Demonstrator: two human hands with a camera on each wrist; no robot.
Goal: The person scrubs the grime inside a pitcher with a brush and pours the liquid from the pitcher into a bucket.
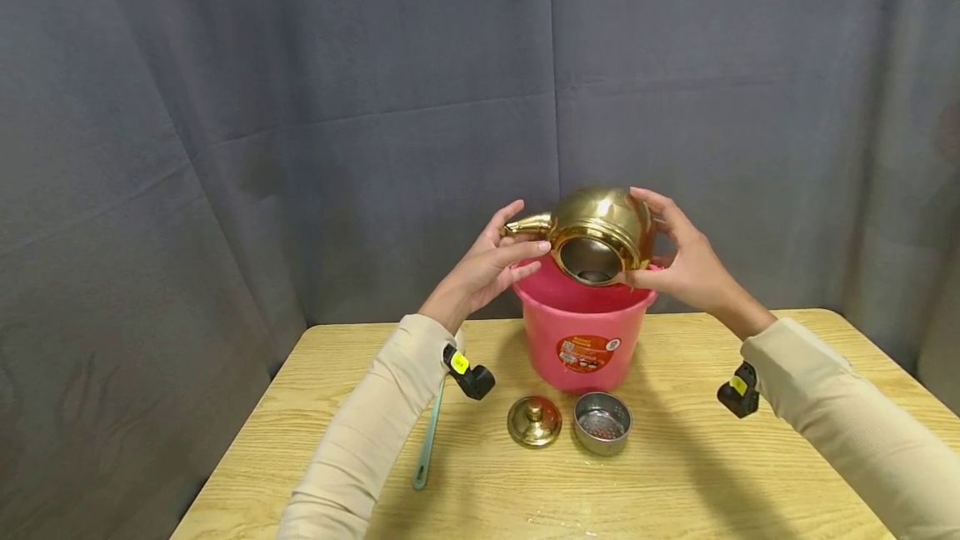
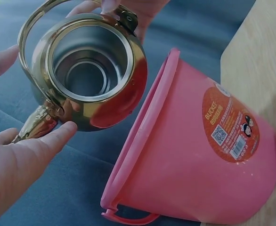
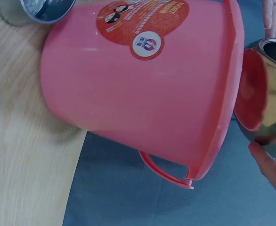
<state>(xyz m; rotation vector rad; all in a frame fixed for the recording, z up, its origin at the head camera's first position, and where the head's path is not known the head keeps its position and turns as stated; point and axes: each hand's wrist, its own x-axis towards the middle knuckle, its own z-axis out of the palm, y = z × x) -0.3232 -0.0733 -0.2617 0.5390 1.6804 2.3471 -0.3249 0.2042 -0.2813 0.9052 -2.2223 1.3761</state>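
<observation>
A shiny golden teapot is held tilted above a pink bucket, its uncovered mouth facing me and its spout to the left. My right hand grips the far right side of the body, thumb at the front near the mouth and fingers behind. My left hand holds the spout between its spread fingers, one fingertip against the body. In the left wrist view the teapot's arched handle swings out beside the spout, and its metal inside shows. The bucket's inside is mostly hidden.
In front of the bucket a golden lid and a round metal strainer sit on the wooden table. A utensil with a pale green handle lies by the left forearm. Grey curtains hang behind.
</observation>
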